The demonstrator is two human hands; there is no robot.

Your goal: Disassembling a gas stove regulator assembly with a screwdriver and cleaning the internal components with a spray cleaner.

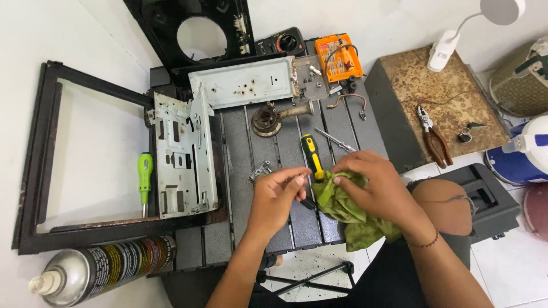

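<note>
— So, far out to the left of both hands lies the spray can (97,268), and above it the green screwdriver (145,174) beside the grey metal bracket (184,154). Neither is touched?

— Neither. The left hand (274,197) is closed in a pinch on a small dark part (301,183); I cannot tell what kind of part it is, most of it is hidden by the fingers.

— And the right hand (379,191)?

— Bunched around the green rag (345,208), thumb and fingers pressing the cloth against that part. The two hands meet just above the dark slatted bench (240,148).

— How would you judge a good wipe?

— Keep the pinch firm but at one end, so the cloth can reach the rest; turn the part between strokes, and use a fresh fold of cloth. Hold it low over the bench, since a small piece could slip between the slats.

— Beyond the hands?

— The yellow-and-black screwdriver (312,154) lies just past the fingertips, touching nothing in hand. Well off to the right, pliers (432,137) rest on the rusty board (456,97).
</note>
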